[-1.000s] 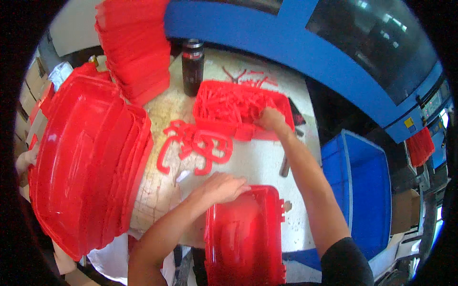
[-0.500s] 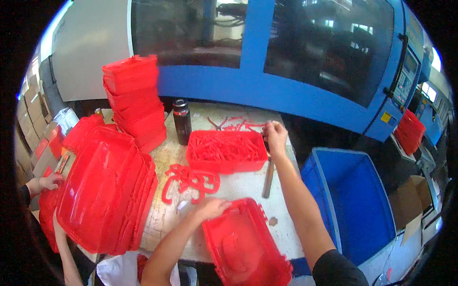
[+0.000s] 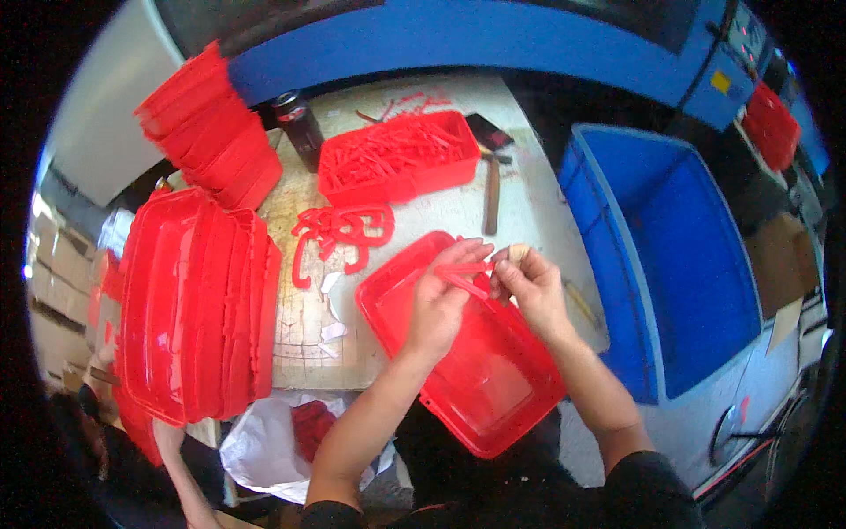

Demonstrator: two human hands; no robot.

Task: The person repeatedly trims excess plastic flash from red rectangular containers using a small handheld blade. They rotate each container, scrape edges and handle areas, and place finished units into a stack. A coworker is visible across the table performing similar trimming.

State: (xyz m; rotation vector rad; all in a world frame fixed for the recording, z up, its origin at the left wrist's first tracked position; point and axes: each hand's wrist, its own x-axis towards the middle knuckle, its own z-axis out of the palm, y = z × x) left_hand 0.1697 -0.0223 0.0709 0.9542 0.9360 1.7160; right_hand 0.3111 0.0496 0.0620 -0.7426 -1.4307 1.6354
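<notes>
While both hands come together above a red tray (image 3: 493, 370), left hand (image 3: 435, 307) clamped on thin red strips (image 3: 460, 269), right hand (image 3: 536, 293) pinching at their ends, curved red pieces (image 3: 330, 231) on the table (image 3: 529, 181) beyond, hammer (image 3: 492, 198) to their right, strip-filled red box (image 3: 405, 186), dark bottle (image 3: 300, 130) beside it, blue machine (image 3: 458, 35) behind.

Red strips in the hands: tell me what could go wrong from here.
The thin red strips across the left hand, with the right hand at their ends, could slip into the red tray beneath.
That tray reaches past the near edge of the table, so a knock might tip it.
The dark bottle stands close to the filled red box; a careless reach could topple it.
</notes>
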